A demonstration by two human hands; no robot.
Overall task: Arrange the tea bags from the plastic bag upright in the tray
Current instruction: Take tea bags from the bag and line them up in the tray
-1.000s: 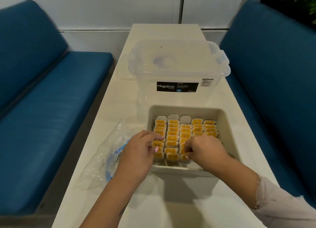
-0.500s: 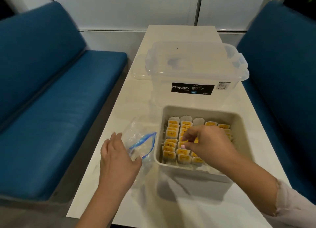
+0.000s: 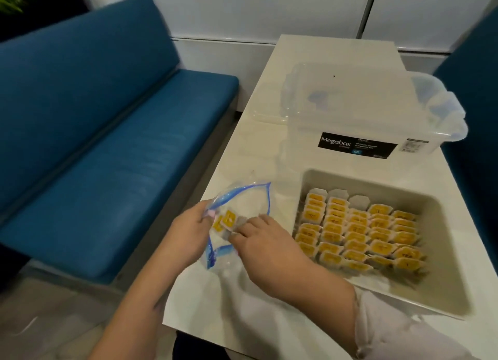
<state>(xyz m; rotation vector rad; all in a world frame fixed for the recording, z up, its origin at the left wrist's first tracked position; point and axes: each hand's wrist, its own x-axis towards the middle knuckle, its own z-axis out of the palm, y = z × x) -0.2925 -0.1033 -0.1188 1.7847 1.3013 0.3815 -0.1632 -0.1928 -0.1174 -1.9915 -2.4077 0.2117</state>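
Inside plastic bag [image 3: 244,211], tea bags [image 3: 226,222] at R hand [image 3: 265,247] grip.

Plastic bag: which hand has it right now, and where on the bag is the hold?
The left hand grips the plastic bag at the left edge of its open blue-zipped mouth. The right hand reaches inside toward the tea bags; its grasp cannot be told.

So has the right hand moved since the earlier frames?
Yes. The right hand has left the tea bags in the tray and crossed leftward over the tray's left wall to the plastic bag, where its fingers reach into the opening.
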